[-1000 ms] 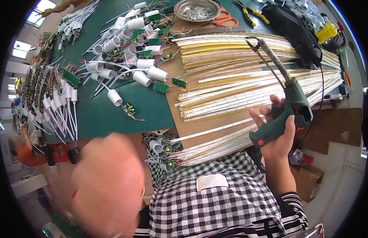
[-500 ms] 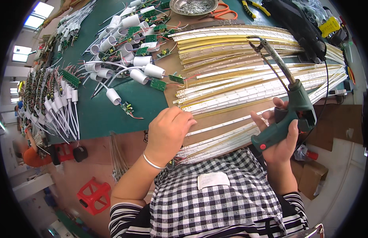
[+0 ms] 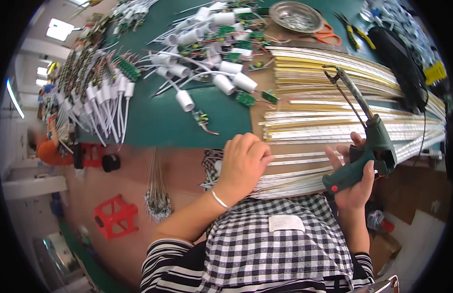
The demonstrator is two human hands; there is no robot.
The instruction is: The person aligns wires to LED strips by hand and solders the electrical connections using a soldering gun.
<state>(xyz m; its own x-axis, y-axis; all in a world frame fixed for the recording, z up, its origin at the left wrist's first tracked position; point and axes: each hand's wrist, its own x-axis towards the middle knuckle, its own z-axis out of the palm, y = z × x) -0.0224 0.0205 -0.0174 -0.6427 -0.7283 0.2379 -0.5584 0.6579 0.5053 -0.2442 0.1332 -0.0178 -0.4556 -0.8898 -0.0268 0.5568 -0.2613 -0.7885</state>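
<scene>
My right hand grips the handle of a dark green soldering gun. Its metal tip points up and to the left, above the LED strips on the table. At the left ends of the nearest strips is my left hand, its fingers curled together; whatever they pinch is hidden behind them. Beyond that hand lie small green circuit boards with thin wires. White cylindrical caps with white cables are joined to boards like these.
A metal bowl of small bits, orange-handled scissors and yellow-handled pliers lie at the back. More capped cables hang over the table's left edge. A red stool is on the floor; another person is at far left.
The whole view has swung left, so the table and its things appear farther right. My right hand still holds the soldering gun, and my left fingers stay curled by the strip ends.
</scene>
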